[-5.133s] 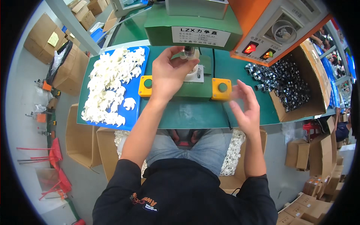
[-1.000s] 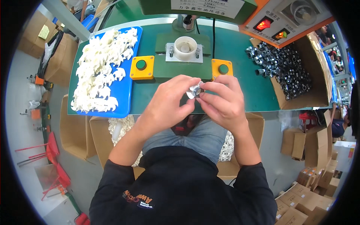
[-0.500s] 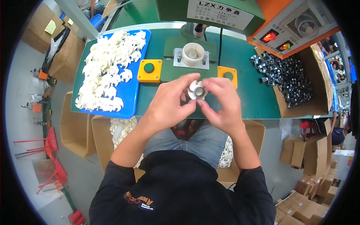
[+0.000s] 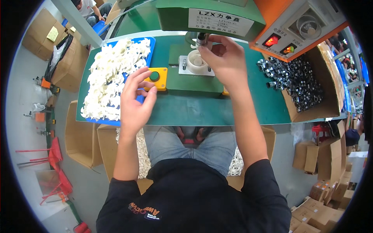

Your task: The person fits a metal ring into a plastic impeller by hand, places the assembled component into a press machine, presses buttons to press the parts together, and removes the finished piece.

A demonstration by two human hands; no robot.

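My right hand [image 4: 227, 62] is up at the press [image 4: 211, 19], thumb and fingers pinched on a white plastic piece [image 4: 193, 44] at the lower end of the metal ram [image 4: 202, 39]. Fingers cover most of the piece, so its metal ring cannot be made out. Just below is the round white cup-shaped holder [image 4: 197, 62], fixed on a metal plate [image 4: 186, 71]. My left hand [image 4: 136, 103] hovers with fingers apart and holds nothing, its fingertips close to a yellow box with a green button [image 4: 154, 76].
A blue tray [image 4: 150, 48] heaped with curved white plastic pieces [image 4: 112, 73] lies at left. At right, metal rings [image 4: 295, 81] fill a cardboard box [image 4: 330, 93]. The press's orange control box [image 4: 299, 31] overhangs the table. A second yellow button box [image 4: 225, 91] is mostly behind my right wrist.
My hands have separated. The right one carried the white piece with its metal ring forward to the ram; the left let go and moved left toward the button box.
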